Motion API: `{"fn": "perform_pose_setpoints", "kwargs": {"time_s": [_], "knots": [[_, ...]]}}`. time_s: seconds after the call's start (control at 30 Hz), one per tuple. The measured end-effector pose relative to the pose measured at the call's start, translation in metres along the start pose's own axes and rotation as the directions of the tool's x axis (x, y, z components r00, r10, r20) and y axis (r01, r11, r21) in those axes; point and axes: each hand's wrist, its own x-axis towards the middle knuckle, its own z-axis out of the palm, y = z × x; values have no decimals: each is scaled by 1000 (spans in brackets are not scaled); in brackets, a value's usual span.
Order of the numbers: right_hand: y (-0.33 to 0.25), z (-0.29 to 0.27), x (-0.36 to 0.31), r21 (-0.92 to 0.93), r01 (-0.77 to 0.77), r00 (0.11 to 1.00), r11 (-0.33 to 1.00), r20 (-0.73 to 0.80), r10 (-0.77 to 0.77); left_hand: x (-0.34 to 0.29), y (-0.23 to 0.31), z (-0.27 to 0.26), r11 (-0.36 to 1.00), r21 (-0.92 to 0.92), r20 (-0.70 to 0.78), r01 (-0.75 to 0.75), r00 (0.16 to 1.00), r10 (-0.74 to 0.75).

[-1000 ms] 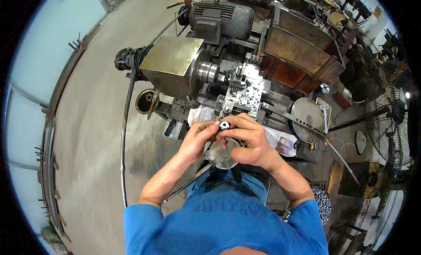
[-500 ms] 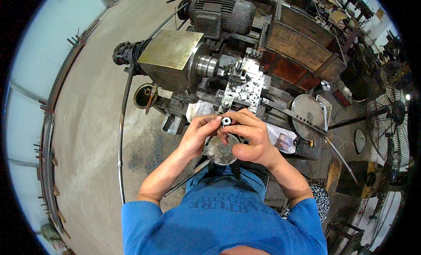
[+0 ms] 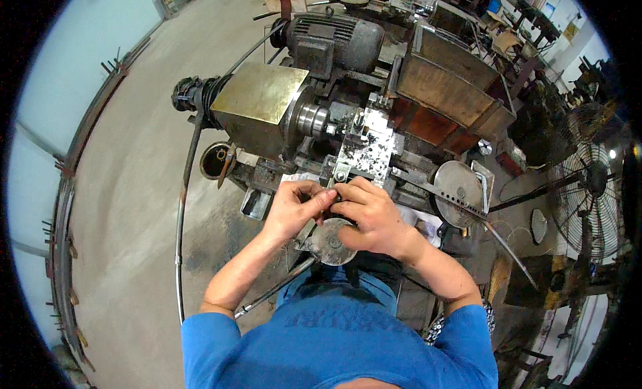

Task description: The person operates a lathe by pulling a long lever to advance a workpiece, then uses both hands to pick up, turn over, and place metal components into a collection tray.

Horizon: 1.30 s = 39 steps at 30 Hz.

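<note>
Small dark part (image 3: 337, 197) between the fingertips, mostly hidden — left hand (image 3: 291, 207) and right hand (image 3: 376, 218) both curled nearly closed in a pinch on it, presumably because so slight a piece suits tips better than palms. Held at mid-chest over the near disc (image 3: 332, 243), likely to keep it close to the eye; beyond lies the slide (image 3: 366, 151), strewn with dark specks — chuck (image 3: 311, 120) to its left, bin (image 3: 445, 88) behind.
</note>
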Motion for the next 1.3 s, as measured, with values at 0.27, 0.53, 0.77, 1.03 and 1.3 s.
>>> {"fn": "perform_pose_setpoints", "kwargs": {"time_s": [0.27, 0.53, 0.77, 1.03, 1.3], "knots": [[71, 5, 67, -298, -153, 925, 942, 292, 243, -12, 33, -75, 882, 471, -79, 35, 997, 3], [125, 47, 94, -491, -369, 834, 789, 201, 514, -115, 29, -208, 389, 810, -539, 438, 818, 201], [133, 52, 99, -194, -593, 772, 782, 139, 620, -187, -41, -247, 342, 740, -656, 579, 732, 181], [110, 45, 123, -320, -713, 588, 624, 214, 780, -200, -122, -266, 10, 770, -598, 638, 716, 360], [110, 45, 117, -287, -687, 628, 668, 229, 744, -206, -119, -474, -447, 714, -434, 538, 842, 320]]}}
